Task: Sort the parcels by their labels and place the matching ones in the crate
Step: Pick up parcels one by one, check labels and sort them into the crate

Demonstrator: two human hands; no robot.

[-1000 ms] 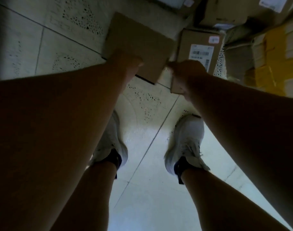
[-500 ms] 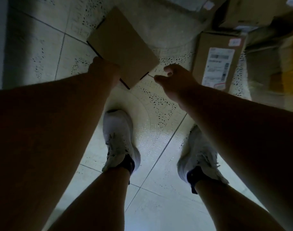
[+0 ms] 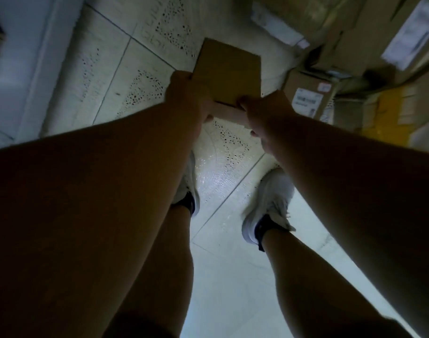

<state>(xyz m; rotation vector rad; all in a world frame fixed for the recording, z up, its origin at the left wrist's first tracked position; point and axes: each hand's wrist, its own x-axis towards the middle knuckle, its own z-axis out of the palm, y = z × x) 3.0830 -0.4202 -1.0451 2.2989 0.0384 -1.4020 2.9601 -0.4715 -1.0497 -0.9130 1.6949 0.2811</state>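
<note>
A plain brown cardboard parcel (image 3: 229,71) is held in the air over the tiled floor, its blank side up and no label showing. My left hand (image 3: 186,98) grips its near left corner. My right hand (image 3: 263,111) grips its near right edge, thumb on top and fingers curled under. More cardboard parcels lie on the floor at the right; the closest one (image 3: 308,93) bears a white barcode label. I see no crate.
Stacked cardboard boxes (image 3: 369,32) with white labels fill the top right. A yellow-taped box (image 3: 389,118) sits at the right edge. A pale wall (image 3: 18,69) runs along the left. My white shoes (image 3: 269,203) stand on the glossy tiles below.
My right hand, free half a second ago, has come back onto the parcel's near edge. The parcel has swung right, and my view has turned with it.
</note>
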